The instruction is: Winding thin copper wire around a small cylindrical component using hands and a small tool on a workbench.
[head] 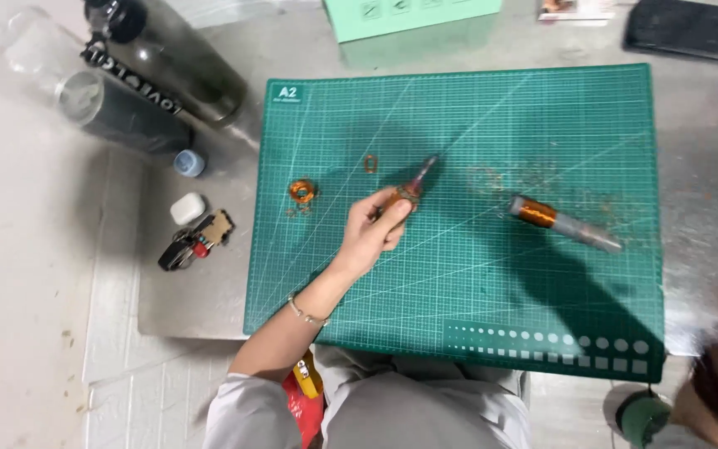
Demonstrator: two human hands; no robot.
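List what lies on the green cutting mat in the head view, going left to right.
Small copper wire coil → small copper loop → left hand holding a thin tool → grey rod wound with copper wire.

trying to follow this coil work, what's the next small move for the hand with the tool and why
Probably bring the tool tip down toward the small copper loop just ahead of it: the left hand holds the tool raised over the green cutting mat, pointing that way, and the loop lies loose.
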